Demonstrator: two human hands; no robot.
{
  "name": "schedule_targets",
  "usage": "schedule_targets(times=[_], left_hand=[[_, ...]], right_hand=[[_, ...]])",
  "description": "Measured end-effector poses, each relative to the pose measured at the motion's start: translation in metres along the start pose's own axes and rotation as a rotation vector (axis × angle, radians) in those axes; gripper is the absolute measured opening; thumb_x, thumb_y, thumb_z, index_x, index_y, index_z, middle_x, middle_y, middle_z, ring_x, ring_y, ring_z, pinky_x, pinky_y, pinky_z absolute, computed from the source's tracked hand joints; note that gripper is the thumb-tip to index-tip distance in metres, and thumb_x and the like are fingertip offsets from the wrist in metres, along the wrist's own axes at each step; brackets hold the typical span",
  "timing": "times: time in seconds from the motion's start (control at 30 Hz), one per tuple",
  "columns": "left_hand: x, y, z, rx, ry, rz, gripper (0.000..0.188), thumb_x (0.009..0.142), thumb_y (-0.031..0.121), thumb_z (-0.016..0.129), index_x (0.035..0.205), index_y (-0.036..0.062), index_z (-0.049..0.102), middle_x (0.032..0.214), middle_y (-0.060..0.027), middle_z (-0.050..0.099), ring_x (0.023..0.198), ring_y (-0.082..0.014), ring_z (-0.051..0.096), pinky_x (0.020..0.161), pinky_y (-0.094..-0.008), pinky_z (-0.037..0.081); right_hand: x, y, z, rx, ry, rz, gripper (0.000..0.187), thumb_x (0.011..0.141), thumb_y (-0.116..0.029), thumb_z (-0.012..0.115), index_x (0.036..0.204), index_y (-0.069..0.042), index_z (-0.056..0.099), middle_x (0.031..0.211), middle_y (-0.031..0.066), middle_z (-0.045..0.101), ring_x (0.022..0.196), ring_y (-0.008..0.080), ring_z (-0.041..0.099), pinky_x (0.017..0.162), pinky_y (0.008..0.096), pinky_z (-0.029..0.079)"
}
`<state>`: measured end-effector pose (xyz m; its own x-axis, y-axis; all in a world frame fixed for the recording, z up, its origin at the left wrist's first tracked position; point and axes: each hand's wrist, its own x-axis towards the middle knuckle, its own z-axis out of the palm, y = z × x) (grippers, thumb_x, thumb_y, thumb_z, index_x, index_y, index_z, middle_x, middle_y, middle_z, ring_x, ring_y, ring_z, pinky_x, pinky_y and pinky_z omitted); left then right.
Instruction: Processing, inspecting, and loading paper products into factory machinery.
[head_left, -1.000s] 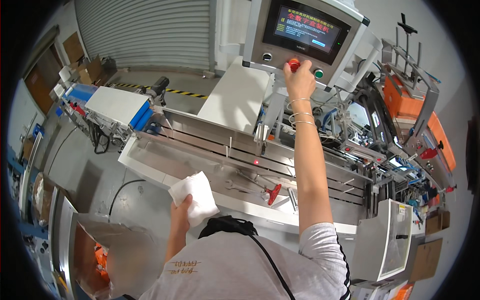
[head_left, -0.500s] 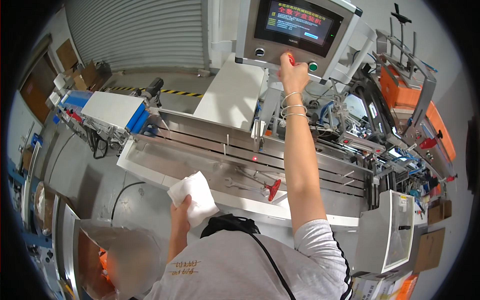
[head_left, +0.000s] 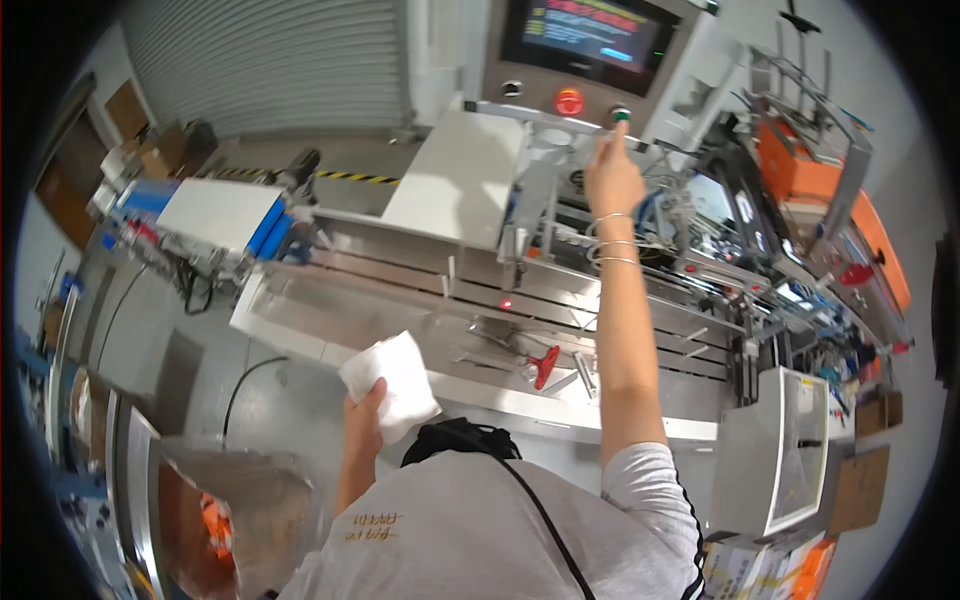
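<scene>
My right hand (head_left: 614,182) reaches up to the control panel (head_left: 538,93). Its index finger is stretched out onto the green button (head_left: 622,115), while the other fingers look bent and are partly hidden. Left of that button is a red mushroom-shaped stop button (head_left: 568,101), with nothing touching it. A black selector knob (head_left: 512,89) sits further left, below the lit screen (head_left: 588,38). My left hand (head_left: 366,410) holds a folded white cloth (head_left: 398,382) low in front of me, its thumb over the near side.
A long metal conveyor (head_left: 400,262) runs across in front. On its near ledge lie a red-handled tool (head_left: 546,367) and several metal tools. An orange machine part (head_left: 790,165) stands at right. A plastic-lined box (head_left: 190,470) with orange items is at lower left.
My right hand has left the red stop button and moved right to the green one. My left hand still holds the cloth in nearly the same place. The view has shifted slightly.
</scene>
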<state>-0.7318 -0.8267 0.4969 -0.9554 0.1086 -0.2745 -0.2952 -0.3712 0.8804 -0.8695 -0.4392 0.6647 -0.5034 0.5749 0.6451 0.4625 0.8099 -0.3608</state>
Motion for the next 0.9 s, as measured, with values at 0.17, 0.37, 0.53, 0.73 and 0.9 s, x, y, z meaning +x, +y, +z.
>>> schedule_targets(times=[0.17, 0.37, 0.53, 0.73, 0.9], left_hand=[[0.012, -0.009, -0.002, 0.029, 0.043, -0.089, 0.032, 0.081, 0.017, 0.062, 0.104, -0.0038, 0.055, 0.089, -0.0063, 0.06, 0.077, -0.0162, 0.058, 0.067, -0.0305, 0.047], [-0.001, 0.008, -0.006, -0.049, 0.162, -0.13, 0.033, 0.082, 0.014, 0.06, 0.11, -0.0019, 0.052, 0.097, -0.0102, 0.059, 0.086, -0.0202, 0.059, 0.073, -0.0349, 0.049], [0.003, 0.004, -0.01, -0.05, 0.202, -0.109, 0.032, 0.083, 0.014, 0.059, 0.111, -0.0012, 0.053, 0.098, -0.0103, 0.06, 0.085, -0.0206, 0.06, 0.073, -0.0344, 0.049], [0.007, 0.008, -0.008, -0.042, 0.155, -0.098, 0.031, 0.083, 0.014, 0.059, 0.11, -0.0012, 0.054, 0.098, -0.0096, 0.06, 0.084, -0.0197, 0.06, 0.073, -0.0342, 0.049], [0.018, 0.005, -0.006, 0.096, 0.181, -0.138, 0.032, 0.082, 0.018, 0.06, 0.108, -0.0006, 0.055, 0.094, -0.0072, 0.061, 0.081, -0.017, 0.059, 0.071, -0.0322, 0.048]], right_hand=[[0.01, 0.023, 0.005, -0.037, 0.058, -0.085, 0.041, 0.09, -0.039, 0.042, 0.128, -0.028, 0.033, 0.064, 0.0174, 0.061, 0.058, 0.0376, 0.06, 0.045, 0.0467, 0.043], [0.025, 0.022, 0.031, 0.066, 0.274, -0.159, 0.031, 0.089, -0.035, 0.046, 0.115, -0.022, 0.056, 0.069, 0.0209, 0.061, 0.062, 0.039, 0.059, 0.054, 0.0459, 0.044], [0.047, 0.049, 0.051, 0.046, 0.383, -0.187, 0.027, 0.087, -0.032, 0.051, 0.109, -0.02, 0.06, 0.066, 0.0181, 0.061, 0.054, 0.0377, 0.057, 0.047, 0.0449, 0.043], [0.035, 0.034, 0.018, 0.155, 0.221, -0.072, 0.038, 0.089, -0.039, 0.047, 0.116, -0.015, 0.055, 0.077, 0.0095, 0.066, 0.071, 0.0321, 0.062, 0.061, 0.0396, 0.047], [-0.015, 0.015, 0.026, 0.117, 0.248, -0.36, 0.032, 0.087, -0.038, 0.05, 0.104, -0.012, 0.056, 0.093, 0.0147, 0.063, 0.078, 0.0356, 0.061, 0.062, 0.0425, 0.049]])
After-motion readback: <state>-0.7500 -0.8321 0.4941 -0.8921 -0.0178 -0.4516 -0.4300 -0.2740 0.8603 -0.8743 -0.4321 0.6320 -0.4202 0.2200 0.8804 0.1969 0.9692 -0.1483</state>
